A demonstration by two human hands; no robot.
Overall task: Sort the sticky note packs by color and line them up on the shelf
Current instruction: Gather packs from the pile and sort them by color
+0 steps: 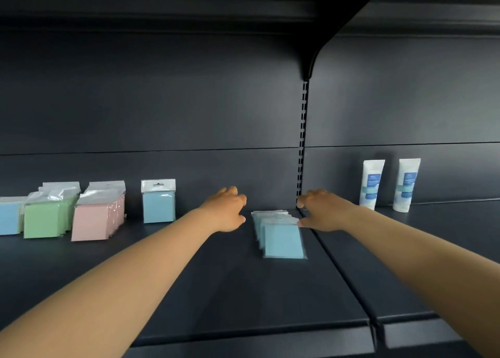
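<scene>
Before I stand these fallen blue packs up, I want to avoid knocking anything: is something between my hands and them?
Nothing visible is. The fallen blue packs lie flat between the left hand and right hand, whose thumb already touches the pile's edge. The standing blue pack and two white tubes are off to the sides.

A wide stretch of dark shelf (216, 290) is being left bare at the front. The middle is being taken up by a fallen stack of blue packs (281, 236). The left is being crowded by standing packs (97, 214), and the right by two tubes (389, 184).
</scene>
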